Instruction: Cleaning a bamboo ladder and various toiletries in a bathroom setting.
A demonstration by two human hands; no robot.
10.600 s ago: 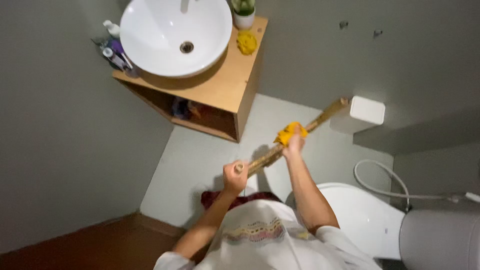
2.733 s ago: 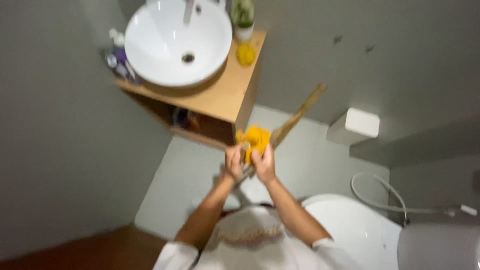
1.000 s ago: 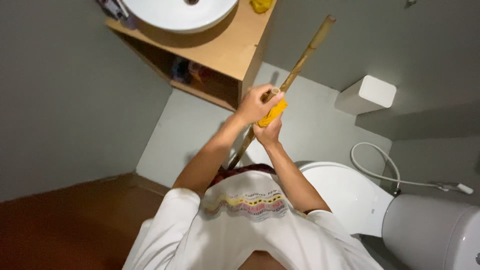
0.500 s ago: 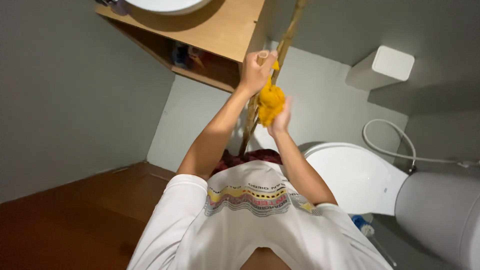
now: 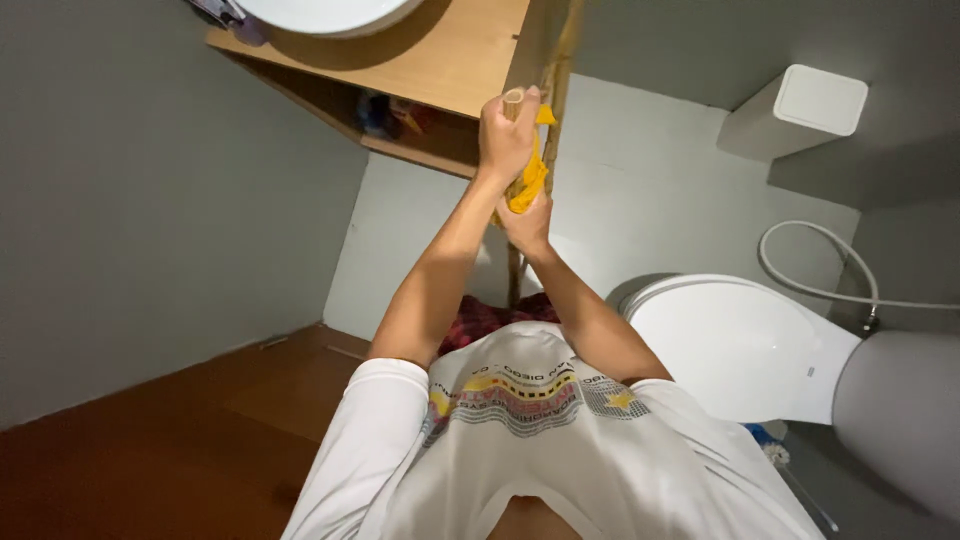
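Two hands, one above the other, are closed on a long pale bamboo pole (image 5: 514,262) that stands nearly upright in front of me. My left hand (image 5: 507,135) is the upper one, fist wrapped round the pole just under its cut top end, level with the front edge of the light wooden vanity shelf (image 5: 455,62). My right hand (image 5: 527,224) sits just below, pressing a crumpled yellow cloth (image 5: 531,180) against the shaft — the cloth is bunched between both hands and touches each. Further down, the pole drops past my chest toward the floor, where its foot is hidden.

I judge I am in the middle of wiping the pole, with the cloth near its top end. The next stroke would call for a steady upper grip while the cloth hand slides along the shaft without letting the fabric slip out.

Beyond my hands, the rim of a white round basin (image 5: 325,14) rests on the shelf's top. Off to my right stand a white lidded bin (image 5: 795,122) and a white toilet (image 5: 740,345) with its lid down, a pale hose (image 5: 812,286) looping beside it.
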